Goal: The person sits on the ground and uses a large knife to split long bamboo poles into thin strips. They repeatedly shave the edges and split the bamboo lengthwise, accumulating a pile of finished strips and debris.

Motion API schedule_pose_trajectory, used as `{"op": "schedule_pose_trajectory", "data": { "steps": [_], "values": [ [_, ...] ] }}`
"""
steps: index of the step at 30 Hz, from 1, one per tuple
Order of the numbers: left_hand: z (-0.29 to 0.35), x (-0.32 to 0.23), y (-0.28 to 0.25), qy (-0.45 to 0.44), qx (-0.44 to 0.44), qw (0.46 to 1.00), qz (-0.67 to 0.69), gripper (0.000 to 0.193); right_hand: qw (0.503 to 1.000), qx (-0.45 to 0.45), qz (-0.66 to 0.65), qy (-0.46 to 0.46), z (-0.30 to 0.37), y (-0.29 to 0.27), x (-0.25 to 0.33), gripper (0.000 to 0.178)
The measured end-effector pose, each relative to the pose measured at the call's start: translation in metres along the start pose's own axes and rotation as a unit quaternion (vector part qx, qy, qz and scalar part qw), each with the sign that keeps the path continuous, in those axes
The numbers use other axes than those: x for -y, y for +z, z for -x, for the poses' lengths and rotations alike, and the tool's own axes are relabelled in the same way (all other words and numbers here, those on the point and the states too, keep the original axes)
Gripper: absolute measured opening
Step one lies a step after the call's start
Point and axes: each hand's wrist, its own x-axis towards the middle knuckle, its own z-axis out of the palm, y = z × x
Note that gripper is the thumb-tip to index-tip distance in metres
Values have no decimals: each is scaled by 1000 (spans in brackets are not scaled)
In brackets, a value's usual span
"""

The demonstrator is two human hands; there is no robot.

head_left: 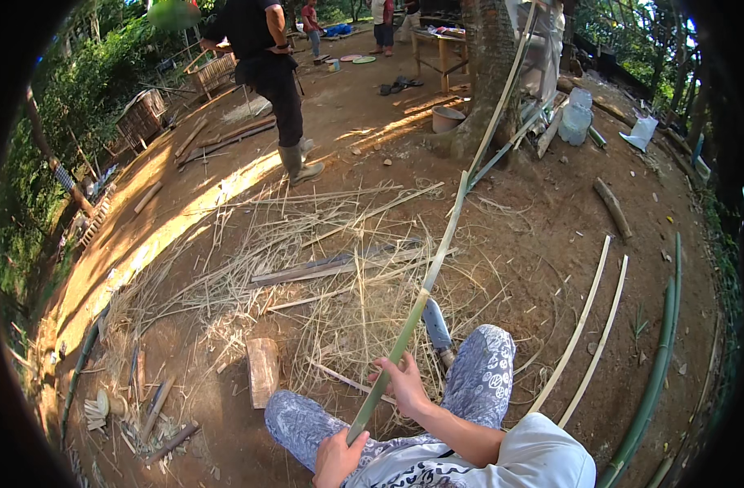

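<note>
A long split bamboo strip (pixel 415 320), green near me and pale further out, slants up from my lap toward the tree. Its near end is gripped by my left hand (pixel 339 457), low over my thigh. Further along the same strip, my right hand (pixel 404 387) has its fingers closed around it, between my knees. A machete (pixel 438 325) lies just beyond my right hand, its blade pointing away and its handle by my right knee. Thin pale bamboo shavings (pixel 339 244) cover the ground ahead. A short wood block (pixel 262 372) is beside my left knee.
Two pale strips (pixel 579 325) and green bamboo poles (pixel 658 366) lie to my right. A person in boots (pixel 278 81) stands ahead on the left. A tree trunk (pixel 492 73), a bucket (pixel 448 119) and a plastic jug (pixel 577 116) are further off. Wood scraps lie at left.
</note>
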Motion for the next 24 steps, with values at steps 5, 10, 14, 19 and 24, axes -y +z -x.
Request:
{"op": "schedule_pose_trajectory", "data": {
  "steps": [5,10,14,19,24],
  "values": [
    [-16,10,0,53,-60,995,-54,42,999,15,-44,4,-7,-13,24,43],
    [-21,-23,-22,104,-106,982,-114,43,993,64,-60,-74,-4,-20,47,54],
    [-26,-21,-49,151,-170,965,-134,40,908,-29,307,-284,-6,-30,79,72],
    [-21,-8,-85,208,-217,937,-179,35,589,-84,610,-524,13,-40,146,79],
    [-12,-8,-127,287,-207,909,-219,36,476,-4,686,-550,24,-48,190,63]
  ]
}}
